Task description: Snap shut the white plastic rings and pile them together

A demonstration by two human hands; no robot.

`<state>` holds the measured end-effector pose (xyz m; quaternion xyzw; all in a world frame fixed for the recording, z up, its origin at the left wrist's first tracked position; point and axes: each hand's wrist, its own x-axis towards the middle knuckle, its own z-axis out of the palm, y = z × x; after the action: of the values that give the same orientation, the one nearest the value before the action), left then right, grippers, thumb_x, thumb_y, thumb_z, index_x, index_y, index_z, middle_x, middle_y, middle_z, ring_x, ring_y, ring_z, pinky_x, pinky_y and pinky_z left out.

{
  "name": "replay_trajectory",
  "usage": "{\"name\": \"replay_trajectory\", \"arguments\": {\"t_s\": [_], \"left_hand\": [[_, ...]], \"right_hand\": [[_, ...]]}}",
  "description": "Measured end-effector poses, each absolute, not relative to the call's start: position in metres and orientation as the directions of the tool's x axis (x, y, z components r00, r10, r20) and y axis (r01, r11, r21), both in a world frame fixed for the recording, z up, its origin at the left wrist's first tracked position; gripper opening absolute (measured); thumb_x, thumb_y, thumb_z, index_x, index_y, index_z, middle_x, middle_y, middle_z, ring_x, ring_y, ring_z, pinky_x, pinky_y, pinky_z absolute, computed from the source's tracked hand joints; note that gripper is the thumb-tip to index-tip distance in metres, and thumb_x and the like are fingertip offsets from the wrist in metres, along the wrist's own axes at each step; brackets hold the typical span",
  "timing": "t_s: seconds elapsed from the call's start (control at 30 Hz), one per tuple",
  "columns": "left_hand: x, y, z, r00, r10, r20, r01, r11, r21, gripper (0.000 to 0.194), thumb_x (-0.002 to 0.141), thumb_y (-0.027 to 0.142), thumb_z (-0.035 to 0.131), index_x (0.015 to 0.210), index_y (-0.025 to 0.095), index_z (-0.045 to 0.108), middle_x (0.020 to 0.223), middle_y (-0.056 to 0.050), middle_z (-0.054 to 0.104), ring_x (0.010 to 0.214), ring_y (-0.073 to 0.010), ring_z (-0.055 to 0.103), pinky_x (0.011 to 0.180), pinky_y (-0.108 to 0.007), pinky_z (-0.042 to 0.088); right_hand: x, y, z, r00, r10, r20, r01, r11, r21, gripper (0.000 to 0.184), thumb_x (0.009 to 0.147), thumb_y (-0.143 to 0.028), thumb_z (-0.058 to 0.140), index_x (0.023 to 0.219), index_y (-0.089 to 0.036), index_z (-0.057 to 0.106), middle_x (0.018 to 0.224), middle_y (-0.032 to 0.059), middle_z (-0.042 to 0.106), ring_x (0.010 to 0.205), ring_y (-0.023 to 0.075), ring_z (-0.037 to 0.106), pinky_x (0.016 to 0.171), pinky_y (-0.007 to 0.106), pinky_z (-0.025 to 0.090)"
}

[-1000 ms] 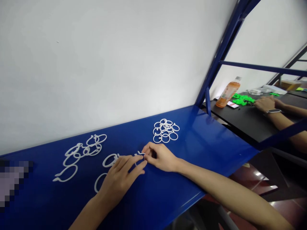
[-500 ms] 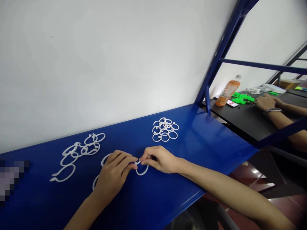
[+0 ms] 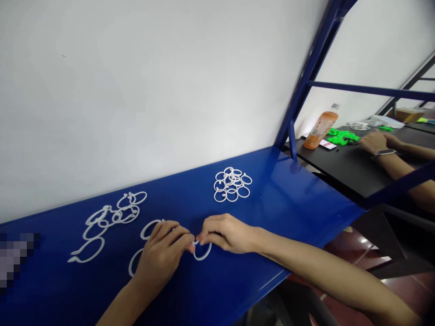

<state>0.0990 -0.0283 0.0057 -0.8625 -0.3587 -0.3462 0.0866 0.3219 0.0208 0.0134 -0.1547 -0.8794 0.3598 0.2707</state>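
Observation:
My left hand (image 3: 165, 253) and my right hand (image 3: 227, 232) meet over the front middle of the blue table, each pinching near the top of one white plastic ring (image 3: 203, 259). The ring's lower loop hangs below the fingertips; its ends are mostly hidden by them. Beside and partly under my left hand lie two more white rings, an upper ring (image 3: 142, 231) and a lower ring (image 3: 130, 267). Further left is a loose group of white rings (image 3: 103, 249), some with their ends apart. Beyond my right hand, several white rings (image 3: 244, 197) lie overlapped in a pile, looking closed.
The blue table (image 3: 272, 199) runs along a white wall, with a blue metal frame (image 3: 307, 77) at its right end. On a black table (image 3: 326, 163) beyond stand an orange drink bottle (image 3: 321, 129) and green pieces (image 3: 341, 137), near another person's hand (image 3: 374, 141).
The view has shifted slightly. Both hands, still pinching the ring, sit a little lower in the picture, and more of the upper ring beside my left hand shows.

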Motion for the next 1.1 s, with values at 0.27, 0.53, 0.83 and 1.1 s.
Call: {"name": "replay_trajectory", "arguments": {"t_s": [0.27, 0.53, 0.83, 1.1], "left_hand": [[0.105, -0.033, 0.005, 0.519, 0.568, 0.638, 0.673, -0.732, 0.105, 0.027, 0.098, 0.013, 0.048, 0.076, 0.021, 0.061, 0.075, 0.002, 0.067, 0.083, -0.0165, 0.055, 0.083, -0.032, 0.041], [0.106, -0.033, 0.005, 0.560, 0.564, 0.607, 0.686, -0.726, 0.042, 0.031, 0.098, 0.010, 0.043, 0.072, 0.021, 0.056, 0.073, 0.001, 0.064, 0.081, -0.0165, 0.055, 0.083, -0.033, 0.040], [0.080, -0.018, 0.007, 0.447, 0.711, 0.544, 0.812, -0.577, 0.086, 0.019, 0.099, 0.026, 0.051, 0.112, 0.023, 0.065, 0.101, -0.003, 0.072, 0.096, -0.0205, 0.061, 0.089, -0.037, 0.045], [0.025, -0.010, 0.004, 0.304, 0.883, 0.358, 0.929, -0.359, 0.095, 0.039, 0.085, 0.017, 0.048, 0.118, 0.027, 0.066, 0.118, -0.005, 0.069, 0.109, -0.0250, 0.063, 0.096, -0.043, 0.048]], "right_hand": [[0.324, 0.022, 0.011, -0.828, 0.358, 0.431, 0.028, 0.794, -0.607, 0.021, 0.103, -0.019, 0.046, 0.095, -0.015, 0.065, 0.088, 0.0059, 0.070, 0.084, 0.0157, 0.062, 0.080, 0.027, 0.052], [0.322, 0.019, 0.009, -0.849, 0.363, 0.384, 0.090, 0.815, -0.572, 0.024, 0.105, -0.020, 0.042, 0.096, -0.017, 0.064, 0.089, 0.0056, 0.069, 0.084, 0.0161, 0.061, 0.082, 0.029, 0.051], [0.314, 0.025, 0.008, -0.687, 0.613, 0.389, 0.370, 0.757, -0.539, 0.015, 0.101, -0.025, 0.052, 0.105, -0.017, 0.065, 0.100, 0.0068, 0.065, 0.087, 0.0157, 0.063, 0.078, 0.027, 0.052], [0.331, 0.083, 0.026, -0.288, 0.897, 0.334, 0.890, 0.379, -0.252, 0.018, 0.099, -0.022, 0.050, 0.097, -0.015, 0.066, 0.100, 0.0116, 0.066, 0.087, 0.0212, 0.063, 0.077, 0.031, 0.049]]}}
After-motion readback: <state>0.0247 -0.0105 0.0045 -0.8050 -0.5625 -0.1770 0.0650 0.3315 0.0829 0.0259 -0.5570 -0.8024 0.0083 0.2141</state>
